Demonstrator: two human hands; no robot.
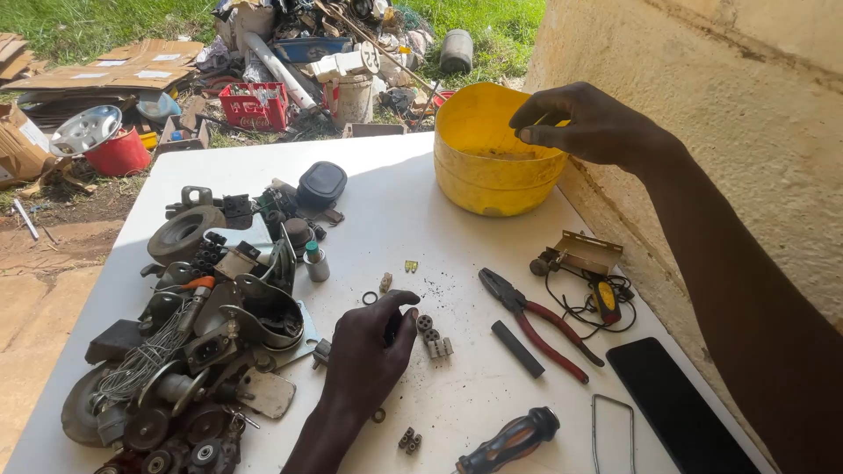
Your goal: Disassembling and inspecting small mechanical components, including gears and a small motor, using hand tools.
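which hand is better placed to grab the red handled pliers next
Left, probably. The left hand rests on the table among small parts, close to the pliers. The right hand is raised over the yellow bucket, pinching something small.

Two bare hands [373, 347], forearms; no sleeves, gloves, jewelry.

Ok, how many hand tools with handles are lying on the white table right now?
2: red-handled pliers right of the left hand, and a black-and-orange screwdriver at the near edge. More may be hidden in the scrap pile.
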